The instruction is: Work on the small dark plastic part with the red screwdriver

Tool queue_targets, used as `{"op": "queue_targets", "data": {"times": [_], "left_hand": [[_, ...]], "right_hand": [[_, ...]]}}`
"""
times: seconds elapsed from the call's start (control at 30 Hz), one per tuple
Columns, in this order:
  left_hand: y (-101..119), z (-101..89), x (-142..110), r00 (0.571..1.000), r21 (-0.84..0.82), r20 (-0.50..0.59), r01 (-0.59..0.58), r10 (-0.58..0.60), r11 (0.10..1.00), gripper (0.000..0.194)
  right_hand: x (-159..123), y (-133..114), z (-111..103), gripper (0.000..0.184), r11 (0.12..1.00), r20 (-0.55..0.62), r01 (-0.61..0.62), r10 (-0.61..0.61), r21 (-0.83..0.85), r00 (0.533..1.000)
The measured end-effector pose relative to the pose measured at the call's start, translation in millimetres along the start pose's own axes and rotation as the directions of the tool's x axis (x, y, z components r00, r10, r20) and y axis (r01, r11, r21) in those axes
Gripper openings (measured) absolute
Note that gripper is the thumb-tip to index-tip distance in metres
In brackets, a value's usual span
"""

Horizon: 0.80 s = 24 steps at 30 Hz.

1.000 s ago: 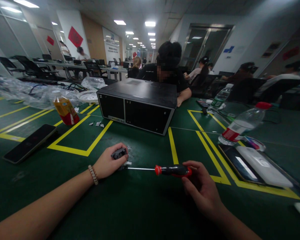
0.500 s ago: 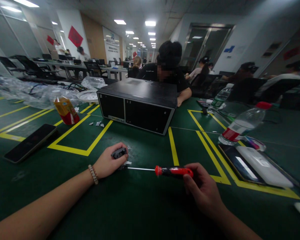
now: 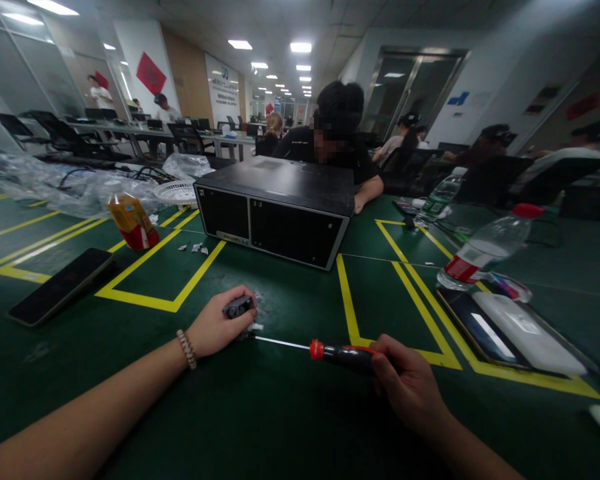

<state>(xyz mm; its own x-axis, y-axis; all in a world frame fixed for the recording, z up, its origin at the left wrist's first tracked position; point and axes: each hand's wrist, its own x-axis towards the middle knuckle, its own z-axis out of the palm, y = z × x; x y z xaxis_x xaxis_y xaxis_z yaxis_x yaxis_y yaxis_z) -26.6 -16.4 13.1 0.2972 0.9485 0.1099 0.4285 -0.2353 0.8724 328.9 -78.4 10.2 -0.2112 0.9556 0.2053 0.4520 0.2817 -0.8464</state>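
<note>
My left hand [image 3: 219, 326] is closed around a small dark part [image 3: 239, 307] and rests on the green table [image 3: 260, 413]. My right hand [image 3: 409, 388] grips the red and black handle of a screwdriver [image 3: 341, 354]. Its thin metal shaft points left, and the tip meets the small part beside my left fingers. A bead bracelet [image 3: 187, 349] circles my left wrist.
A black computer case [image 3: 279, 207] lies ahead, with a person seated behind it. A phone [image 3: 60, 285] and an orange drink bottle [image 3: 132, 221] lie at left. At right are a water bottle [image 3: 487, 250], a dark tablet [image 3: 473, 328] and a white flat case [image 3: 525, 332]. Yellow tape lines mark the table.
My right hand has slid down and slightly toward me, turning the screwdriver handle so more black shows. The left hand has stayed still on the small part.
</note>
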Motion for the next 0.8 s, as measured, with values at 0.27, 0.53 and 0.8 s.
{"op": "queue_targets", "data": {"times": [0.27,0.53,0.8], "left_hand": [[-3.2,1.5,0.7,1.000,0.015,-0.014,-0.008,0.008,1.000,0.014],[0.4,0.6,-0.1,1.000,0.009,-0.009,0.008,-0.008,1.000,0.014],[-1.6,0.0,0.4,1.000,0.013,0.005,0.011,-0.011,1.000,0.016]], "right_hand": [[1.0,-4.2,2.9,0.033,0.993,-0.045,-0.076,0.080,0.085,0.996],[-1.5,-5.2,2.4,0.032,0.999,-0.043,-0.007,0.009,0.031,0.999],[-4.0,-2.7,-1.8,0.037,0.999,0.026,0.013,-0.014,0.046,1.000]]}}
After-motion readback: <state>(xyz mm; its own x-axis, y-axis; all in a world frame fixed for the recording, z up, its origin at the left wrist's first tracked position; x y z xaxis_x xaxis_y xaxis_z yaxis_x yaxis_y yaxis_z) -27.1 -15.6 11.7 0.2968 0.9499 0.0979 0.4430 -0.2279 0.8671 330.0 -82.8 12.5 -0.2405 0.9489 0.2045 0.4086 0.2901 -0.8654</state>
